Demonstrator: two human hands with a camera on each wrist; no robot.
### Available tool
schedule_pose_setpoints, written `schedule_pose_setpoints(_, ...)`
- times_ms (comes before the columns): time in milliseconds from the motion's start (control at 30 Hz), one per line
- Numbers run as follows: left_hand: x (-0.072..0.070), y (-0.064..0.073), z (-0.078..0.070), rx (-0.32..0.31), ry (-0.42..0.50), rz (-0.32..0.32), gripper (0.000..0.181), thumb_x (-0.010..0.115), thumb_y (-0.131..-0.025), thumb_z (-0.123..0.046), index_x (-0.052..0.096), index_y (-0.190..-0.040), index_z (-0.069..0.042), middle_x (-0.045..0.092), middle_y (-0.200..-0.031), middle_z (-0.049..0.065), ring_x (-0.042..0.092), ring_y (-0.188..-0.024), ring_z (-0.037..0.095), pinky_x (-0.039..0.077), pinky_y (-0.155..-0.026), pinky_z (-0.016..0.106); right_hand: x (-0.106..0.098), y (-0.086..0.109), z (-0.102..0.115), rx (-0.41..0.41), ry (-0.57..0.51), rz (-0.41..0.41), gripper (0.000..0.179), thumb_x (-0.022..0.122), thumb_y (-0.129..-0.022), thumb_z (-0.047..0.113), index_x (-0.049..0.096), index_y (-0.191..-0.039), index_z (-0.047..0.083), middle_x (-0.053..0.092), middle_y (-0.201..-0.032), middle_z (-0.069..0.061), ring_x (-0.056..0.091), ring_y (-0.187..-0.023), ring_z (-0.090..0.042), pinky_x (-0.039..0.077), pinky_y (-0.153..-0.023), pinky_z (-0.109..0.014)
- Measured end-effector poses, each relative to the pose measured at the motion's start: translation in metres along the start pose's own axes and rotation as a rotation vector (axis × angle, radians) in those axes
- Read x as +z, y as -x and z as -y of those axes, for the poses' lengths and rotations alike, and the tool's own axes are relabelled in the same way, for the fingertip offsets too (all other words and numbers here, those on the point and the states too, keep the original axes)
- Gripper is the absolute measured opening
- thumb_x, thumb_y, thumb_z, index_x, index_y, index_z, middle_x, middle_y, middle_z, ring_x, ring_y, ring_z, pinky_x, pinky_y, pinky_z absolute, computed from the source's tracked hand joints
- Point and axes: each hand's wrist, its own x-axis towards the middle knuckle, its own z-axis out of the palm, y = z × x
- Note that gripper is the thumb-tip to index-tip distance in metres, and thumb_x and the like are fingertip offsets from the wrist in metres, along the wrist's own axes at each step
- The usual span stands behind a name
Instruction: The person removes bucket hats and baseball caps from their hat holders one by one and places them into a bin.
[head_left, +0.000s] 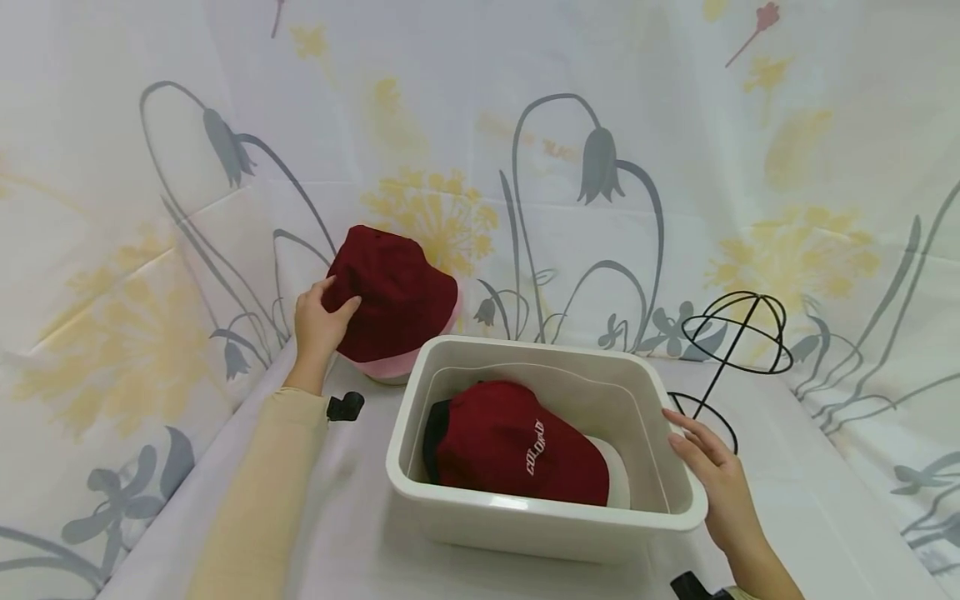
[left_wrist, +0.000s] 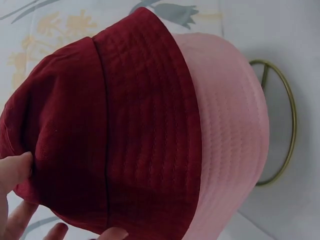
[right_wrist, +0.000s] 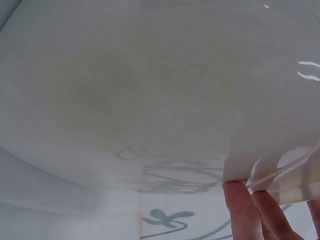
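My left hand (head_left: 321, 329) holds the crown of a dark red bucket hat (head_left: 397, 292), thumb on one side and fingertips on the other. Under its brim shows the brim of a pink bucket hat (left_wrist: 227, 95). Both sit tilted on a stand with a brass-coloured wire base (left_wrist: 292, 125). With the right hand (head_left: 723, 492) I grip the right rim of a white plastic bin (head_left: 525, 529); several fingers (right_wrist: 242, 212) lie against its outer wall. Inside the bin rests a dark red baseball cap (head_left: 495, 450) with white lettering and a pale brim.
Behind the bin's right end stands a black wire hat stand (head_left: 731, 354), bearing no hat; the bin hides part of its base. A white cloth (head_left: 810, 492) covers the table. Flower-printed fabric (head_left: 450, 100) hangs behind and at both sides.
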Motion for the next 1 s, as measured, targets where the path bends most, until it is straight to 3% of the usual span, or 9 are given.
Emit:
schedule_pose_setpoints(300, -0.002, -0.002, -0.007, -0.094, 0.091, -0.07, 0.038, 0.061, -0.09, -0.022, 0.06, -0.122, -0.001, 0.055, -0.126, 0.017, 0.045, -0.121, 0.03, 0.036, -0.098, 0.04, 0.002, 0.001, 0.002, 0.001, 0.013, 0.007, 0.037, 0.052, -0.096, 0.022, 0.053, -0.132, 0.012, 0.057, -0.107, 0.009, 0.058, -0.091, -0.009, 0.052, -0.068, -0.029)
schedule_pose_setpoints(433, -0.003, -0.002, -0.012, -0.155, 0.129, -0.061, 0.033, 0.056, -0.093, -0.023, 0.06, -0.12, -0.003, 0.058, -0.116, 0.016, 0.061, -0.085, 0.024, 0.05, -0.074, 0.03, 0.002, 0.001, 0.002, 0.003, 0.019, 0.007, 0.037, 0.052, -0.096, 0.023, 0.052, -0.132, 0.012, 0.057, -0.107, 0.01, 0.058, -0.091, -0.008, 0.052, -0.068, -0.029)
schedule_pose_setpoints(533, -0.003, -0.002, -0.016, -0.189, 0.172, -0.049, 0.031, 0.053, -0.095, -0.022, 0.059, -0.119, -0.004, 0.058, -0.11, 0.014, 0.056, -0.06, 0.016, 0.048, -0.052, 0.018, 0.002, 0.001, 0.002, 0.001, 0.015, 0.013, 0.038, 0.052, -0.096, 0.022, 0.052, -0.132, 0.011, 0.057, -0.107, 0.01, 0.059, -0.091, -0.009, 0.052, -0.068, -0.029)
schedule_pose_setpoints(633, -0.005, -0.002, -0.019, -0.191, 0.199, -0.043, 0.031, 0.052, -0.096, -0.021, 0.057, -0.119, -0.003, 0.056, -0.11, 0.013, 0.055, -0.064, 0.014, 0.046, -0.049, 0.015, 0.001, 0.001, 0.002, -0.005, 0.009, 0.019, 0.037, 0.052, -0.096, 0.022, 0.052, -0.132, 0.011, 0.058, -0.107, 0.009, 0.059, -0.091, -0.009, 0.052, -0.068, -0.029)
schedule_pose_setpoints(767, -0.006, -0.004, -0.022, -0.192, 0.212, -0.037, 0.03, 0.05, -0.096, -0.022, 0.056, -0.119, -0.004, 0.056, -0.113, 0.012, 0.054, -0.075, 0.016, 0.05, -0.053, 0.02, 0.001, 0.001, 0.002, -0.009, 0.008, 0.021, 0.037, 0.052, -0.096, 0.022, 0.052, -0.132, 0.01, 0.059, -0.106, 0.008, 0.059, -0.091, -0.01, 0.052, -0.068, -0.029)
schedule_pose_setpoints(1000, -0.006, -0.008, -0.028, -0.223, 0.253, -0.025, 0.029, 0.049, -0.097, -0.023, 0.052, -0.119, -0.006, 0.053, -0.113, 0.009, 0.05, -0.072, 0.013, 0.053, -0.057, 0.024, 0.001, 0.002, 0.002, -0.011, 0.003, 0.017, 0.037, 0.052, -0.096, 0.021, 0.052, -0.132, 0.01, 0.059, -0.106, 0.008, 0.059, -0.091, -0.009, 0.052, -0.069, -0.029)
